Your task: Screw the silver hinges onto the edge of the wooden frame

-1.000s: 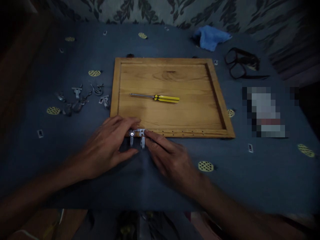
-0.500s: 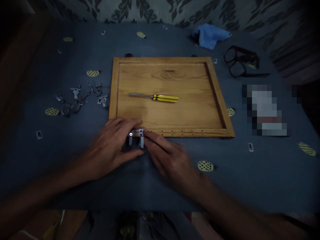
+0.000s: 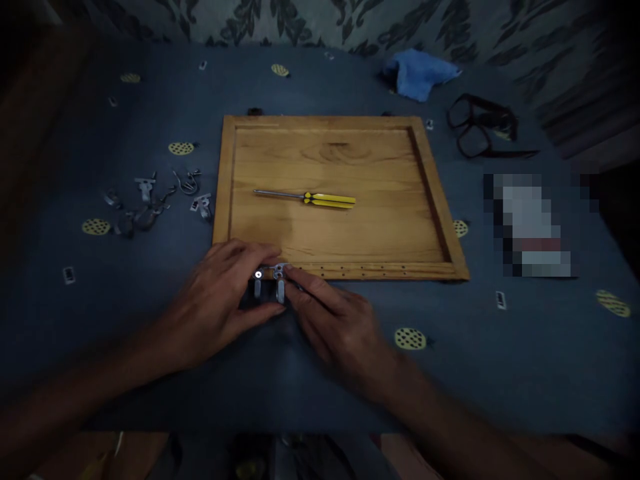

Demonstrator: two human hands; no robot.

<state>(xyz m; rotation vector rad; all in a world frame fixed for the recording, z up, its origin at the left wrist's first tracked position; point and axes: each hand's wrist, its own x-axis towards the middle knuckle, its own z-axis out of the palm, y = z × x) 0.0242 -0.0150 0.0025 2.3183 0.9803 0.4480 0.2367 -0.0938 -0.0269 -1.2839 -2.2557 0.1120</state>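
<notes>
A shallow wooden tray (image 3: 435, 200) lies on a blue patterned cloth, with a yellow-handled screwdriver (image 3: 327, 199) inside it. At the tray's near left edge sit small metal hooks (image 3: 270, 280), one beside the other, with a bright screw head on the left one. My left hand (image 3: 220, 303) curls around the hooks from the left, thumb below and fingers above. My right hand (image 3: 335, 327) comes in from the right, its fingertips pressed against the right hook. A row of small holes runs along the tray's near rim.
Several loose metal hooks (image 3: 150, 203) lie on the cloth left of the tray. A blue rag (image 3: 417, 72) and dark-framed glasses (image 3: 477, 127) lie at the back right. A blurred-out object (image 3: 533, 227) sits right of the tray. A patterned wall stands behind.
Both hands stay on the hooks at the tray's edge; the view has shifted slightly, so everything sits a little lower and further left.
</notes>
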